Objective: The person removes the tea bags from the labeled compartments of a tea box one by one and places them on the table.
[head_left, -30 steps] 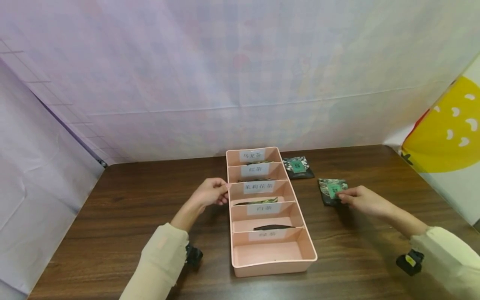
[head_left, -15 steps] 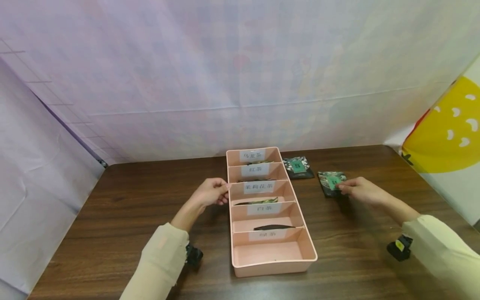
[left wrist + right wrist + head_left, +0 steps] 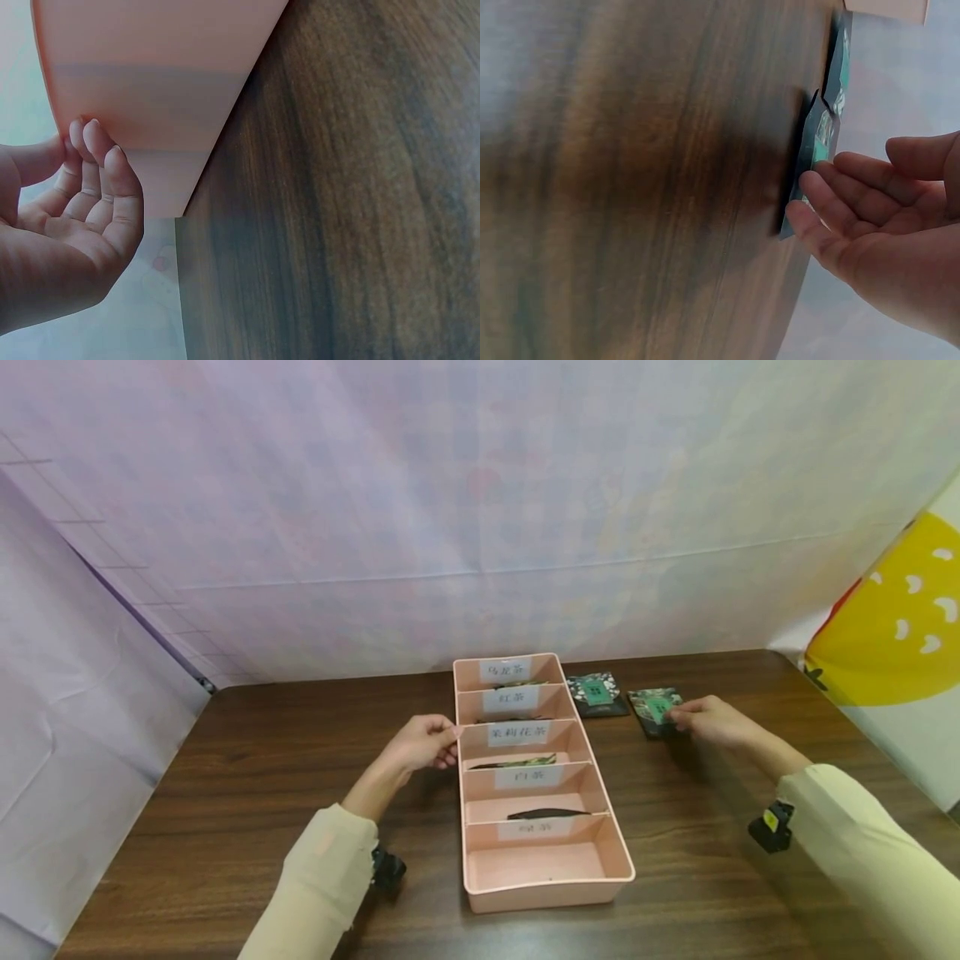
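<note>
A pink divided storage box (image 3: pixel 546 898) stands on the table, with white paper labels along its compartments. My left hand (image 3: pixel 420 747) pinches its left rim between thumb and index finger; the left wrist view shows the other fingers curled beside the outer wall (image 3: pixel 150 97). To the right of the box, my right hand (image 3: pixel 716 722) touches a dark tea sachet (image 3: pixel 647 700) with a green label, lying on the table. In the right wrist view the fingertips (image 3: pixel 808 182) rest on that sachet (image 3: pixel 806 142), and the thumb is held apart from it.
Another tea sachet (image 3: pixel 597 693) with a green label lies against the box's far right side. Thin packets, such as a dark one (image 3: pixel 550 814), stand inside several compartments. The brown table (image 3: pixel 300 718) ends at a pale curtain (image 3: pixel 337 527) behind.
My right hand has slid the sachet away from me and slightly left, closer to the other sachet by the box. The left hand and the box have stayed put.
</note>
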Tool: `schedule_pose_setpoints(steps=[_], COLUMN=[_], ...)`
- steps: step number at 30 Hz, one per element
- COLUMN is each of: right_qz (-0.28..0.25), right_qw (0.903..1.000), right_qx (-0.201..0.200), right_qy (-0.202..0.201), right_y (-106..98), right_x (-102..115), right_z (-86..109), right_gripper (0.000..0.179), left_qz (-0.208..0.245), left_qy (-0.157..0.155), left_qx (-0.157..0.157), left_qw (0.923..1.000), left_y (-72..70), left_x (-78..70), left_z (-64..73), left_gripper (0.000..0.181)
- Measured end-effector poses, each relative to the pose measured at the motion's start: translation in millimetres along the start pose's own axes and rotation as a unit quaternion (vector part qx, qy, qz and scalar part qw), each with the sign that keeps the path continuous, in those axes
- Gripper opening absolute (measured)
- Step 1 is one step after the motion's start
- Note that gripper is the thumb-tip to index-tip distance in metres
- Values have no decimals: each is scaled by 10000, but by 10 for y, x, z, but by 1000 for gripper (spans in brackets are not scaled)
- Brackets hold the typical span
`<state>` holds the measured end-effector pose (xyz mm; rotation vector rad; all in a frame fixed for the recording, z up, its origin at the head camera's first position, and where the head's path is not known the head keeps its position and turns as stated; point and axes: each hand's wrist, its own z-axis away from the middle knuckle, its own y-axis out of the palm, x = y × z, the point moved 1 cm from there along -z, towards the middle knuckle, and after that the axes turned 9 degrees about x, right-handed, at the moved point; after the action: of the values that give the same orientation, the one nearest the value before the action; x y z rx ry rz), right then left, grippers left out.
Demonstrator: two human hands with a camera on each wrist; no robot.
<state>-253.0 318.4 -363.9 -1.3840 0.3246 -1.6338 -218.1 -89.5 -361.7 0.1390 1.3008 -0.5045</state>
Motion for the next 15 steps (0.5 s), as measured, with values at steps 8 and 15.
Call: schedule_pose_setpoints(steps=[8,15], right_qz=[-442,-413], right_qw=[9989,9987], right_qx=[-89,-100], right_qy=[92,287], right_y=[-20,-61], right_x=[0,-3], right_z=[-124,-205], right_gripper=[42,44], left_qz=[-41,-12], left_qy=[-21,-42], left_qx=[-64,-109], left_qw=[10000,9999], left_y=[-4,12], left_x=[8,8], left_z=[-10,-10], left_gripper=[18,18])
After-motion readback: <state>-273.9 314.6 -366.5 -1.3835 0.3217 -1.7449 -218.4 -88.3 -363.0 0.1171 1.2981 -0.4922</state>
